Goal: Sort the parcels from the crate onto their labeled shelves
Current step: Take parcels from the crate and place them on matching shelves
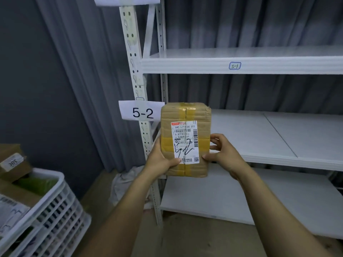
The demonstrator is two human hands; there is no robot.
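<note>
I hold a brown cardboard parcel upright in front of the white shelf unit, its white shipping label with handwritten black marks facing me. My left hand grips its lower left edge, thumb on the front. My right hand grips its right side, fingers curled round the edge. A paper sign reading 5-2 hangs on the shelf post just left of the parcel. The middle shelf lies directly behind the parcel. A small tag reading 5-1 marks the upper shelf. The white crate stands at lower left.
The crate holds several parcels, including brown boxes and a green package. A lower shelf sits near the floor. Grey curtains hang behind the shelves. A crumpled white bag lies by the post's foot.
</note>
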